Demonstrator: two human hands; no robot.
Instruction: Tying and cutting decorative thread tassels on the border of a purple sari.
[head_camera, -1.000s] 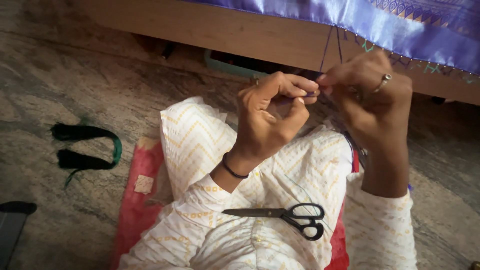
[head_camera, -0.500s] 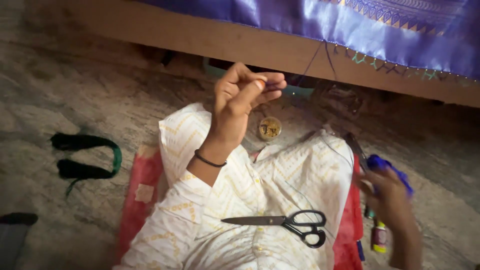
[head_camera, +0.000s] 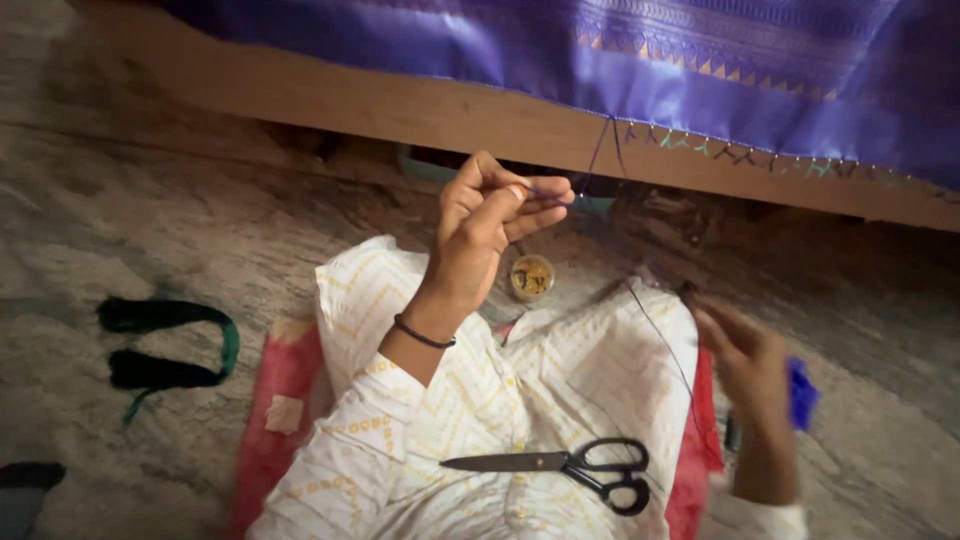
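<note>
My left hand (head_camera: 480, 235) is raised, with thumb and fingers pinched on a purple thread (head_camera: 601, 155) that hangs from the beaded edge of a purple fabric (head_camera: 700, 70). A dark band circles that wrist. My right hand (head_camera: 745, 365) is low at the right, blurred, fingers stretched out beside a blue bundle (head_camera: 802, 393). A thin dark thread (head_camera: 660, 340) runs across my white patterned lap towards it. Whether it grips that thread is unclear. Black-handled scissors (head_camera: 570, 465) lie shut on my lap.
A small round container (head_camera: 531, 277) with yellowish contents sits on the floor past my knees. The fabric drapes over a wooden frame (head_camera: 400, 110). Dark thread bundles with a green band (head_camera: 165, 345) lie at the left. I sit on a red cushion (head_camera: 285, 400).
My right hand left the thread near the left hand, dropped to the lower right by the blue bundle, and has now lifted slightly. The left hand stays pinched on the thread.
</note>
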